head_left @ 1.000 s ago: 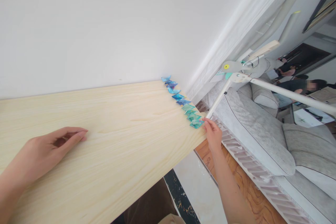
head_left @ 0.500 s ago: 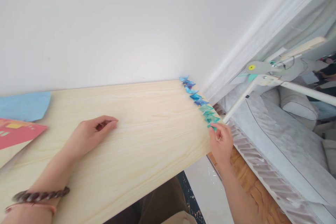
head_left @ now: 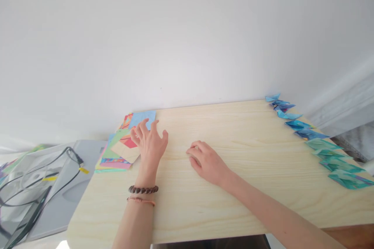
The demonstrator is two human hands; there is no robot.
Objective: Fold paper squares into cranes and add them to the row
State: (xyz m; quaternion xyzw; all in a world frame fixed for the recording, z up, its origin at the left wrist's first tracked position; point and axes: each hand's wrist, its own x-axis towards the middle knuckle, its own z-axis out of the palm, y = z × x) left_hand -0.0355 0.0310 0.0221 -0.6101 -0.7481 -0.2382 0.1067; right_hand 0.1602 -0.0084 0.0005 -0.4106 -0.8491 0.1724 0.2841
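Note:
My left hand (head_left: 150,142) is spread open, its fingers bent above a stack of coloured origami paper (head_left: 113,155) at the table's left end. In the stack, a light blue sheet (head_left: 146,116) lies at the back, and a red and cream piece (head_left: 125,151) lies on top of a green one. Whether the fingertips touch the paper I cannot tell. My right hand (head_left: 209,161) rests low over the middle of the table, fingers loosely curled, thumb a little apart, with nothing visible in it. Along the right edge stands a row of folded paper boats (head_left: 309,134), blue at the back and green in front.
The pale wooden table (head_left: 233,124) meets a white wall (head_left: 204,39) at the back. Left of the table, black cables (head_left: 68,151) with yellow tags lie on a grey and white surface.
My view has swung to the left. The right hand has left the front green paper boat and moved to the table's middle. My left hand has opened and moved over the paper stack.

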